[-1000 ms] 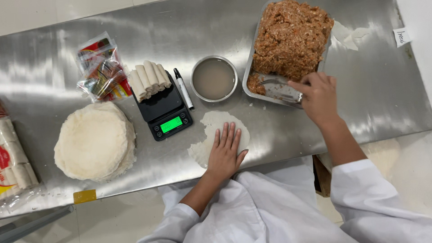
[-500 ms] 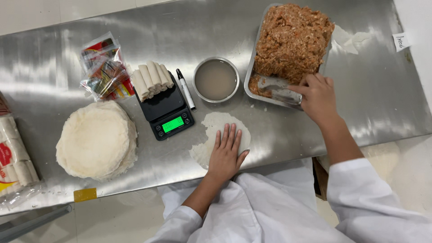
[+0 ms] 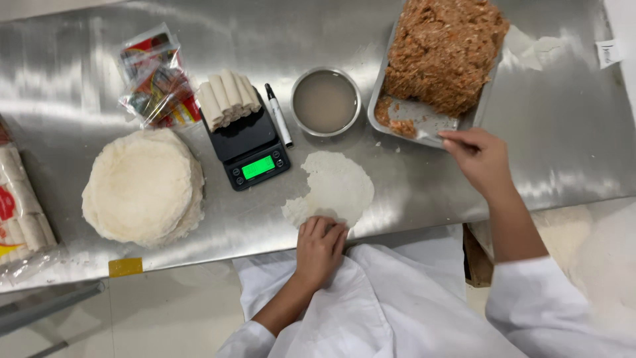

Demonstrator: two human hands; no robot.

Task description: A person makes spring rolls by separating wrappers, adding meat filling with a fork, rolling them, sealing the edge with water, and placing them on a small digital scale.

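Item: single round wrapper (image 3: pixel 338 187), lying flat at the near table edge. Left hand (image 3: pixel 319 248) is resting fingertips on its near rim, fingers together. Right hand (image 3: pixel 478 156) is pinching a utensil handle (blade unclear) at the filling tray (image 3: pixel 487 99), apparently scooping; next, carrying filling left onto the wrapper.

Bright overhead light, steel table (image 3: pixel 79 79) glare, perhaps overexposed.

Wrapper (image 3: pixel 338 187): thin, round, white, ragged-edged, flat near worktop's front edge, middle. Tray (image 3: pixel 480 109): steel, rectangular, toward back right corner, heaped with brown minced filling (image 3: pixel 444 53), near end scraped almost bare.
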